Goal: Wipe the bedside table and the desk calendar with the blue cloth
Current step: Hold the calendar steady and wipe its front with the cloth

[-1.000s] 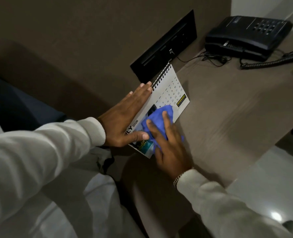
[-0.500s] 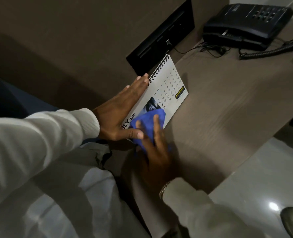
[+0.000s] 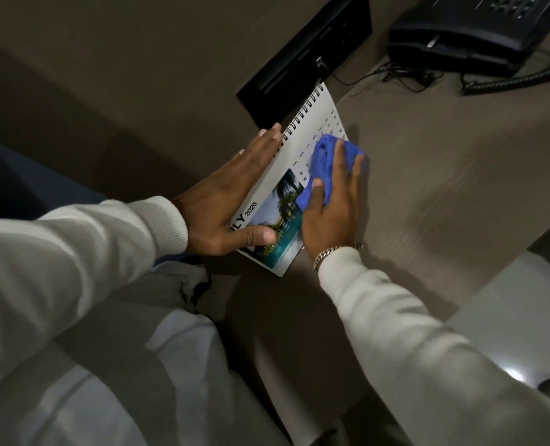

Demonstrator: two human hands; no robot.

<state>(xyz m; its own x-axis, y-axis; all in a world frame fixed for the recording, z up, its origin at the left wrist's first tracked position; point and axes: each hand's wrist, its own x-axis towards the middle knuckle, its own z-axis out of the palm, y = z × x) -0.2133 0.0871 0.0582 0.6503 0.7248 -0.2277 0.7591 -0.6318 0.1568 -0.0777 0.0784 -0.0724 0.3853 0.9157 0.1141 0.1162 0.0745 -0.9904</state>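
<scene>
While the right hand [image 3: 331, 201] presses the bunched blue cloth [image 3: 323, 162] flat against the date grid of the desk calendar [image 3: 294, 149], the left hand [image 3: 231, 201] braces the calendar from its other side, palm open along the back edge and thumb laid across the lower front of the page. The calendar stands on the brown wood-grain tabletop [image 3: 444, 194], close to the wall and just in front of a black wall panel [image 3: 305, 59]; a black telephone [image 3: 479, 27] with its coiled cord [image 3: 518, 78] sits well apart at the far end.

By my reading, the task is in its calendar stage: the cloth covers the right part of the page, over the numbers and beside the palm-tree photo, so this face is being wiped now. Whether the tabletop has had its wipe cannot be settled; its surface shows no wet streak or dust line either way. The calendar's back face and base would presumably remain.

Much is concealed. The cloth hides most of the date grid, and the left thumb and palm cover the start of the month name, leaving only "LY 2026". The calendar's rear panel and stand are out of sight behind the left hand. The telephone is cut off by the top edge, the small wires beside it are hard to trace, and the lower right corner holds a dark shape too cropped to name.
</scene>
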